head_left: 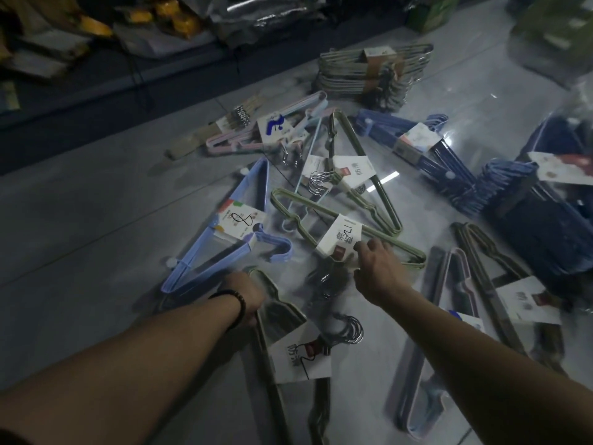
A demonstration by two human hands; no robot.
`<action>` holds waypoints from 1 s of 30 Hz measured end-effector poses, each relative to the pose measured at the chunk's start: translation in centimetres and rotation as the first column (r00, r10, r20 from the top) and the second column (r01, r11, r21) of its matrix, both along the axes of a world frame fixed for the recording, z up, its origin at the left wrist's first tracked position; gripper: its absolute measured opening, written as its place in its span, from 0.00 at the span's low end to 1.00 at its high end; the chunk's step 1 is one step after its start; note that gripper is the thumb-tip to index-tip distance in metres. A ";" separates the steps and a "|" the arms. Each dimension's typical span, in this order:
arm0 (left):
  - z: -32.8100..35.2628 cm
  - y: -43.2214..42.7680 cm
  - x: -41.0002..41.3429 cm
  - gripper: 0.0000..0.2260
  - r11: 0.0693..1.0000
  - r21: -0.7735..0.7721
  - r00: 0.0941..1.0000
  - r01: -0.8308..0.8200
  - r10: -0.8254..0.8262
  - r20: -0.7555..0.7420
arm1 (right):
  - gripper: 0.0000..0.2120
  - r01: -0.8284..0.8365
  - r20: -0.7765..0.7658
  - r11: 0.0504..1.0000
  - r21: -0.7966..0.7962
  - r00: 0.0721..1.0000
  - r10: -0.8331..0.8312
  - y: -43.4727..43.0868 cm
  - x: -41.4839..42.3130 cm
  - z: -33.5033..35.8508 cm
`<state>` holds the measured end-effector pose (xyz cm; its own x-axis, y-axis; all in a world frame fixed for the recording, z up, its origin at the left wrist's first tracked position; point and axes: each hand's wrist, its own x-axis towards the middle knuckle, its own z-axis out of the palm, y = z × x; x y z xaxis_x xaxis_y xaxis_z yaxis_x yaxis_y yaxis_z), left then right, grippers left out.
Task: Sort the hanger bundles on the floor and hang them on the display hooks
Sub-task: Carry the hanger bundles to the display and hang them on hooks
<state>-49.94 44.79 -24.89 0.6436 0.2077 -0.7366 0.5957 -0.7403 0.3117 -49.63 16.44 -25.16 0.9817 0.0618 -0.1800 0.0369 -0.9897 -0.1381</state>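
Observation:
Several hanger bundles with white paper labels lie scattered on the glossy grey floor (96, 194). My left hand (248, 297), with a dark bead bracelet on the wrist, grips the top of a dark green bundle (282, 319) nearest me. My right hand (377, 271) pinches the label edge of a light green bundle (340, 232) in the middle. A light blue bundle (224, 226) lies to the left, and another green one (369, 175) just beyond the middle.
Dark blue bundles (449, 159) pile up at the right, a grey-green stack (375, 75) at the back, pink and wooden ones (256, 126) at the back left. A pale bundle (433, 342) lies under my right forearm. Low shelves with packaged goods (96, 33) run along the far edge.

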 end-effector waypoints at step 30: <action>8.2 -6.3 5.9 0.34 0.467 -0.778 0.889 -0.421 0.385 -0.250 | 0.14 0.177 0.084 0.655 0.735 0.934 -0.347 -3.8 -1.2 12.6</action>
<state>-44.09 38.46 -16.74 0.6191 -0.2419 -0.7471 0.7838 0.1316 0.6069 -50.81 12.69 -12.54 0.9837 -0.1798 0.0066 -0.0983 -0.5680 -0.8172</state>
